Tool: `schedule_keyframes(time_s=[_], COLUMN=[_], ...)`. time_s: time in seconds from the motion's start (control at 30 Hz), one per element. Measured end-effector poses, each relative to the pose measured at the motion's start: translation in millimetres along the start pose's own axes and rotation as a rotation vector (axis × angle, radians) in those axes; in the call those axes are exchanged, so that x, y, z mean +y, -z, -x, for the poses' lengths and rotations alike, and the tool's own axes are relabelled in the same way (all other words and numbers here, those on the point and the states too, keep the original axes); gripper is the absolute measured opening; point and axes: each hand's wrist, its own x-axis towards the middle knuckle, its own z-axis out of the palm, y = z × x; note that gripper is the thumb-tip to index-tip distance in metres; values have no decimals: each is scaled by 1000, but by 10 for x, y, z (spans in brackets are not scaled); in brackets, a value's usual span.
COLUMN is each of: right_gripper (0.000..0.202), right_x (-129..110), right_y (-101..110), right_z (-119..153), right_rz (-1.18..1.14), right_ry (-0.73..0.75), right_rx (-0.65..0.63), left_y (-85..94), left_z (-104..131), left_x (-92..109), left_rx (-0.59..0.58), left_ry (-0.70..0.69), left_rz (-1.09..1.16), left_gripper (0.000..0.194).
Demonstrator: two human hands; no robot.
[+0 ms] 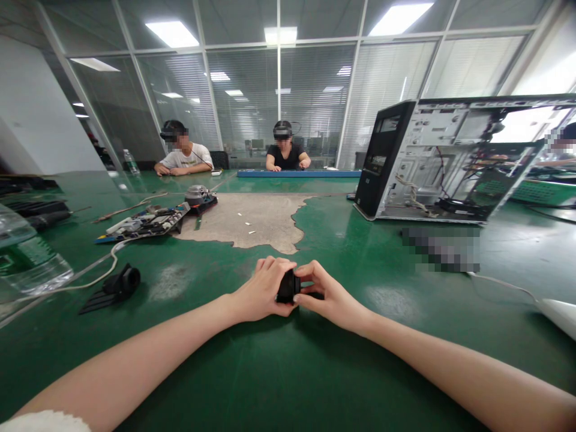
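Note:
Between my hands, just above or on the green table (288, 378), is a small black boxy object (285, 288); its exact kind does not show. My left hand (263, 291) is wrapped round its left side, thumb below and fingers over the top. From the right, my right hand (326, 294) pinches the object's right end with thumb and fingertips. Part of the object is hidden by my fingers. Over to the left lies a black bracket-like part (119, 282) with a round end and a slatted flat piece.
An opened computer case (450, 162) stands at the right. Left are a circuit board (144, 223), a fan-like cooler (200, 198), a cable (112, 258) and a plastic bottle (33, 258). Two people (189, 155) sit across the table. A white device (558, 315) lies far right.

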Motion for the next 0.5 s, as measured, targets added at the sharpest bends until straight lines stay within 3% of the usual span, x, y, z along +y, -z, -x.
schedule_keyframes(time_s=[0.17, 0.4, 0.5], right_gripper=[18, 26, 27], right_x=[-8, -18, -26], right_y=[3, 14, 12], right_z=[-17, -23, -12], right_rz=[-3, 32, 36], right_ry=[-26, -89, -51], right_rx=[16, 17, 1], left_y=[4, 10, 1], left_z=[0, -1, 1], left_x=[5, 2, -7], left_rx=[3, 4, 8], left_ry=[12, 9, 4], left_rz=[4, 8, 7], left_gripper=[66, 67, 66])
